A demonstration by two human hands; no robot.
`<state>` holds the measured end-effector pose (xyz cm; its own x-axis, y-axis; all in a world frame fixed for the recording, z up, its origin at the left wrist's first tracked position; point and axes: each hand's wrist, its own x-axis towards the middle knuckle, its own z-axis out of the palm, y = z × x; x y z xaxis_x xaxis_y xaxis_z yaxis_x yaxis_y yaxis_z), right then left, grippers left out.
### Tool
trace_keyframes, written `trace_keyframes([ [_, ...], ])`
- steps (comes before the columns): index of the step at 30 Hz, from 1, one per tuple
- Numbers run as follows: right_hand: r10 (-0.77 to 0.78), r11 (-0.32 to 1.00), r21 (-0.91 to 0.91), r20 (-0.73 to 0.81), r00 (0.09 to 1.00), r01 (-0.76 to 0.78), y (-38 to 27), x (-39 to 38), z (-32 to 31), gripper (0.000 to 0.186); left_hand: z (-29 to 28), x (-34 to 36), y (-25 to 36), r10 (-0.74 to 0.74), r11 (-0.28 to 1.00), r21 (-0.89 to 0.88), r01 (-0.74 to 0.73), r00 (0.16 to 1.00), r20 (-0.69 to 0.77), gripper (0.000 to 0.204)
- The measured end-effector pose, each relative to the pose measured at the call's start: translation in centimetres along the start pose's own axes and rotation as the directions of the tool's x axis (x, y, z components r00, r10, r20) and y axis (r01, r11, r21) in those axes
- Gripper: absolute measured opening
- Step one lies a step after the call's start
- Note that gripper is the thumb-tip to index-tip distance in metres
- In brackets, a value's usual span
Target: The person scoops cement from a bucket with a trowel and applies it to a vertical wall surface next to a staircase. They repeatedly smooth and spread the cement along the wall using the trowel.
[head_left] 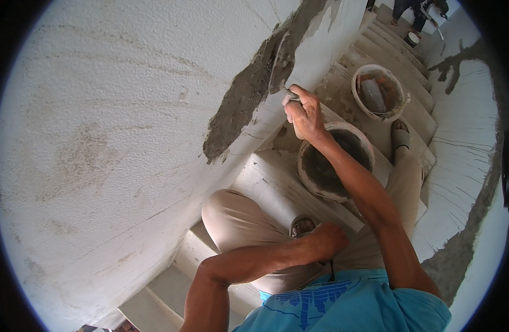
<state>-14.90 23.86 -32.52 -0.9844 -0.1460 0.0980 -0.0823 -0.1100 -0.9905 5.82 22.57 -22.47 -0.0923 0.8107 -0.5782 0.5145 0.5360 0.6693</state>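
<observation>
Holding the trowel (281,65) against the wall (127,133), your right grip (305,113) has its fingers curled round the handle, clasping it firmly by the look of it. And here's the danger: tilt that blade too steeply and its edge could gouge the dark mortar strip (238,108); load it too thickly and, if the mix is soft, a lump could slump onto the steps (287,185) below. Watch your right forearm (365,185) too — it passes over the mortar bucket (326,194), and a careless drop of the elbow might knock the rim. Your right foot (399,134) is tucked close to the second bucket (363,108), so a shuffle there could jolt it.

Now the trowel itself: its handle is inside your grip, its blade stretching up and slightly left beyond your fingers, lying along the mortar strip near the wall's right-hand edge. The bucket sits below and to the right of that grip, well short of the blade. Down by your left foot (302,227), your left grip (331,243) is bent inward — fingers hidden, so whether they're spread or pinching anything, I can't tell.
</observation>
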Motion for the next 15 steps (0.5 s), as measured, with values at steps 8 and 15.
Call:
trace_keyframes([
  [8, -0.148, 0.976, -0.133, 0.171, 0.974, 0.172, 3.3, -5.6, 1.5, 0.015, 0.4, 0.1, -0.3, 0.011, 1.0, 0.005, -0.01, 0.999, -0.032, 0.018],
  [15, 0.037, 0.996, 0.08, -0.015, 0.999, -0.036, 1.0, 0.6, -0.8, 0.014, 0.6, 0.1, -0.4, -0.007, 1.0, -0.019, 0.006, 1.0, -0.02, 0.019],
])
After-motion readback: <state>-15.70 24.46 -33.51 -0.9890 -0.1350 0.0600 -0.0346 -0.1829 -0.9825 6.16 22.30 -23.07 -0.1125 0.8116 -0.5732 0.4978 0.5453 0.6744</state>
